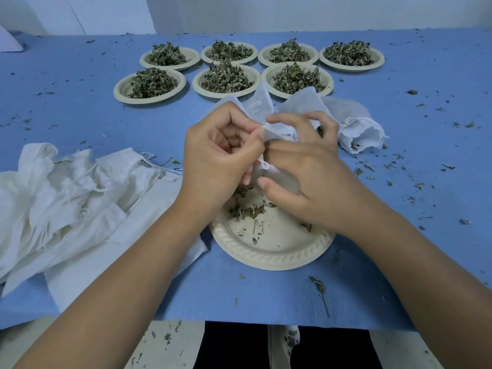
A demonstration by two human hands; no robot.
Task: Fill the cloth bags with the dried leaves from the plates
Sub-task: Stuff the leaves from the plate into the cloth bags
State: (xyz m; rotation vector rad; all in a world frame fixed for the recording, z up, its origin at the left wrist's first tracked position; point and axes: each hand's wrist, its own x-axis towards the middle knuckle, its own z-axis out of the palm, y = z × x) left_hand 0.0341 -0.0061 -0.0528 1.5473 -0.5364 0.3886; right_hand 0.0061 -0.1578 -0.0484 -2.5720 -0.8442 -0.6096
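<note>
A white cloth bag (262, 107) is held over a beige plate (269, 255) near the table's front edge. My left hand (221, 153) pinches the bag's edge between thumb and fingers. My right hand (311, 166) grips the bag's mouth from the right, fingers curled on the cloth. A few dried leaves (246, 210) lie on that plate. Several plates heaped with dried leaves (226, 78) stand in two rows at the back. The bag's lower part is hidden behind my hands.
A pile of white cloth bags (66, 198) lies at the left. Another cloth bag (356, 131) lies to the right of my hands. Leaf crumbs are scattered over the blue table cover (426, 75). The table's front edge runs below the plate.
</note>
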